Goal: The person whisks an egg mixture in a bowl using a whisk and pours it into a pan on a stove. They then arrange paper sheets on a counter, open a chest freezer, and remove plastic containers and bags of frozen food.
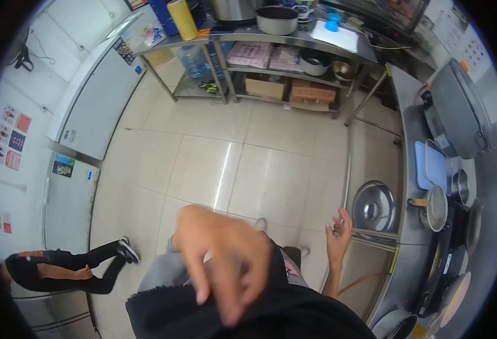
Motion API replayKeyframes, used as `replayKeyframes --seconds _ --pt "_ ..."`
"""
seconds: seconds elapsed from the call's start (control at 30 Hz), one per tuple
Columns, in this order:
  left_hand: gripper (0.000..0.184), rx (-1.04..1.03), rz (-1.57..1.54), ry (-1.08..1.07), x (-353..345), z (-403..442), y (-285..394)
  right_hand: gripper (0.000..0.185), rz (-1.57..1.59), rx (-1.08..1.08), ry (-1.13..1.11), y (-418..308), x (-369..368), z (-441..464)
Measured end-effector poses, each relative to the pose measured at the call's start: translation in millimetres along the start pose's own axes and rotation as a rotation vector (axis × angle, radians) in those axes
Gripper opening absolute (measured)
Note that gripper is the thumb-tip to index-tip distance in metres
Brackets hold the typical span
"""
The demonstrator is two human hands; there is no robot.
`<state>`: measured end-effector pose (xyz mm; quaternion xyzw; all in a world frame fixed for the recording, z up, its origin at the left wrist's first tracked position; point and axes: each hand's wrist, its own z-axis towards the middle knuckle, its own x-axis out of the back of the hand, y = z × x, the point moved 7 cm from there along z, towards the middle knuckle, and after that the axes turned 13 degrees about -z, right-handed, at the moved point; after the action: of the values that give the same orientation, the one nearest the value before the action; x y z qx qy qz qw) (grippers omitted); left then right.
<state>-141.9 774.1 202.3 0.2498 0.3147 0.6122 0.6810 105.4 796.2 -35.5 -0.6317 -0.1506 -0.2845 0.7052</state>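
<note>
My left hand (220, 248) is raised close to the camera, in front of my body. Its fingers hang downward and apart, slightly smeared by motion, and I see nothing held in them. Just below it is black cloth (203, 311) with a frayed edge, but I cannot tell whether the fingertips touch it. Over to the right, my right hand (339, 234) is lifted with fingers and thumb apart and nothing in it. A round metal lid or basin (374, 206) on the lower shelf is the thing nearest to that hand.
A steel counter (381, 271) runs along the right with a pan (434, 208), a blue tray (431, 164) and a large grey appliance (457, 107). Across the tiled floor, a steel table holds a pot (277, 21). Another person (62, 271) and white freezers (98, 101) are at left.
</note>
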Motion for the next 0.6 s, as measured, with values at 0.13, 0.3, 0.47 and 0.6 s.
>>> replayKeyframes --seconds 0.13,0.3,0.47,0.6 --pt "0.015 0.016 0.523 -0.014 -32 -6 62 0.048 0.728 0.377 -0.445 -182 -19 31" --pt "0.007 -0.595 0.197 0.49 23 -77 85 0.017 0.934 1.14 -0.704 -316 -24 48" --pt "0.006 -0.537 -0.045 1.493 92 -130 23 0.016 1.148 0.845 -0.621 -305 -59 119" --pt "0.008 -0.32 -0.094 1.418 150 -128 -15 0.02 1.378 0.3 -0.417 -298 -41 161"
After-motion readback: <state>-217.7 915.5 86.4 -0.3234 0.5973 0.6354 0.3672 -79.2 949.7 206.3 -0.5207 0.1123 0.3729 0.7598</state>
